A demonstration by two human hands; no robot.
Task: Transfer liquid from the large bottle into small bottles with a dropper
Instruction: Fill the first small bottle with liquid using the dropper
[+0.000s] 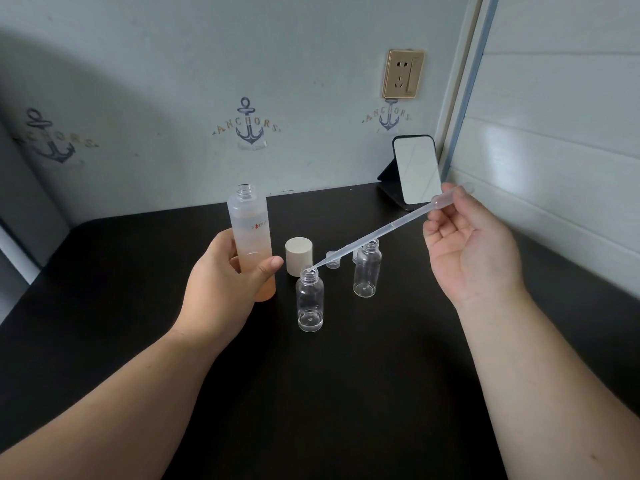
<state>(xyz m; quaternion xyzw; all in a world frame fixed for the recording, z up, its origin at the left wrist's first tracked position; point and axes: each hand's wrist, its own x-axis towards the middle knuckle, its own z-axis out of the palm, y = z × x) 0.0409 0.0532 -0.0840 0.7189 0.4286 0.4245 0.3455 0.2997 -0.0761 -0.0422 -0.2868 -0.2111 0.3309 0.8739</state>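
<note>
My left hand (225, 282) grips the large frosted bottle (250, 230), which stands upright and uncapped on the black table (346, 393) with peach liquid in its lower part. My right hand (467, 244) pinches the bulb end of a clear plastic dropper (377, 233). The dropper slants down to the left, and its tip rests at the mouth of the near small clear bottle (310, 303). A second small clear bottle (367, 271) stands uncapped behind and to the right, partly crossed by the dropper.
A beige cap (298, 254) stands between the large bottle and the small bottles. Small clear caps (333, 259) lie just behind the dropper tip. A small mirror on a stand (417, 169) leans at the back right corner, below a wall socket (403, 74).
</note>
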